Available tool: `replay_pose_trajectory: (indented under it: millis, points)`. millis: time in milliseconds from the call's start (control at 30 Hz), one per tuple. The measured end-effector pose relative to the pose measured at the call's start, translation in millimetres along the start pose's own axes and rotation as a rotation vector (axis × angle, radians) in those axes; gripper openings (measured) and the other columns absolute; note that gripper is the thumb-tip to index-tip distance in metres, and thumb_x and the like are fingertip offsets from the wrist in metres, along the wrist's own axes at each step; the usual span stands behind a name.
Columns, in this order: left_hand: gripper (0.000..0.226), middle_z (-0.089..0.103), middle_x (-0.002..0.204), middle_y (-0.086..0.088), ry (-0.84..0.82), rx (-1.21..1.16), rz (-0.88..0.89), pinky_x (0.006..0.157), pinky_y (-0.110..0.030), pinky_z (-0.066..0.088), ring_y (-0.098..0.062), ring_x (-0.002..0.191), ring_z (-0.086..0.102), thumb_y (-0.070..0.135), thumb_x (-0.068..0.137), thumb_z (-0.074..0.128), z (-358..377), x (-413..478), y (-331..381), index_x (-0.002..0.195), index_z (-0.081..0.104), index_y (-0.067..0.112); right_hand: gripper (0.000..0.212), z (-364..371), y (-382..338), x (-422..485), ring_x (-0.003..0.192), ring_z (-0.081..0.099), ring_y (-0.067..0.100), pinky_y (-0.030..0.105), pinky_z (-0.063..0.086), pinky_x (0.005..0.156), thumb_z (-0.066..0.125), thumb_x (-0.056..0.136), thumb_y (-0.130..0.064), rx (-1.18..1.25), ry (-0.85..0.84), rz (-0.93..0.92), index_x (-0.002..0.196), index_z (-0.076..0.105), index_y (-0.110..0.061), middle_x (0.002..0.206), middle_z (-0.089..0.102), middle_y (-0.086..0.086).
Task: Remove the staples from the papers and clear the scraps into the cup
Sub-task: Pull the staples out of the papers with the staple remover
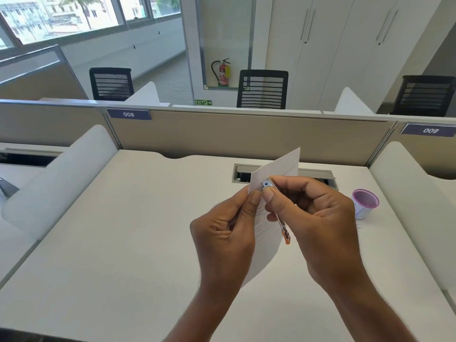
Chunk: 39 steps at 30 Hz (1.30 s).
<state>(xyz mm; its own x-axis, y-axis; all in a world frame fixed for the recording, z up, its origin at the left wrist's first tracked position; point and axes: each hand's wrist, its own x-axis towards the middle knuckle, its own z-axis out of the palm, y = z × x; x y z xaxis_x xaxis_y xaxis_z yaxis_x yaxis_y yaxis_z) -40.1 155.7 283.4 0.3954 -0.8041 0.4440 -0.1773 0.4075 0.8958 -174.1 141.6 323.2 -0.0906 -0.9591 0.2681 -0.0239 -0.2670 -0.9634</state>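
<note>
The papers point(278, 166) were held above the desk point(123, 230), their long axis running from near to far and leaning right. The left hand point(227, 228) pinched their left edge between thumb and curled fingers. Just right of that pinch, the right hand point(318, 218) gripped a remover point(267, 184), its metal head against the sheet and its orange tail pointing near. No staple could be made out. The cup point(364, 203) stood upright to the right, nearer the right hand.
</note>
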Motion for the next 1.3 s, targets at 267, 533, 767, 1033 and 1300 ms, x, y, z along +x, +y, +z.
replay_pose_trajectory:
  millis: [267,533,767,1033,1300]
  points:
    - [0.024,0.086,0.098,0.015,0.003,0.037,0.049,0.062,-0.026,0.059,-0.003,0.077,0.075,0.022,0.103,0.074,-2,2,-1,0.124,0.084,0.018,0.025,4,0,2,0.084,0.079,0.021,0.036,0.068,0.072,0.079,0.085,-0.03,0.067,-0.023,0.038,0.107,0.082,-0.019,0.094,0.083,0.0]
    - [0.019,0.086,0.093,0.006,-0.039,-0.091,-0.117,0.066,-0.037,0.062,-0.012,0.079,0.076,0.019,0.105,0.073,1,-5,-3,0.116,0.088,0.022,0.022,9,-4,7,0.081,0.076,0.017,0.024,0.062,0.072,0.077,0.088,-0.027,0.172,-0.007,0.056,0.106,0.082,-0.017,0.095,0.083,0.003]
    - [0.022,0.081,0.085,-0.008,-0.026,-0.185,-0.175,0.063,-0.051,0.06,-0.017,0.075,0.066,0.018,0.106,0.072,0,1,0,0.1,0.089,0.029,0.02,8,2,-2,0.095,0.079,0.025,0.035,0.067,0.08,0.078,0.091,-0.027,0.05,-0.035,0.021,0.11,0.08,-0.022,0.102,0.083,-0.002]
    - [0.02,0.086,0.091,0.007,-0.023,-0.171,-0.108,0.065,-0.021,0.056,-0.026,0.076,0.073,0.022,0.102,0.071,3,-2,10,0.114,0.086,0.028,0.021,7,1,-3,0.094,0.078,0.026,0.032,0.067,0.076,0.078,0.09,-0.028,0.028,-0.016,-0.001,0.11,0.08,-0.023,0.101,0.082,-0.003]
    - [0.03,0.085,0.105,0.016,0.008,0.011,0.112,0.069,-0.016,0.058,-0.007,0.083,0.078,0.026,0.102,0.072,0,0,4,0.131,0.077,0.02,0.021,6,1,-5,0.091,0.078,0.027,0.031,0.067,0.074,0.078,0.091,-0.027,0.02,-0.005,-0.017,0.111,0.08,-0.022,0.101,0.082,-0.003]
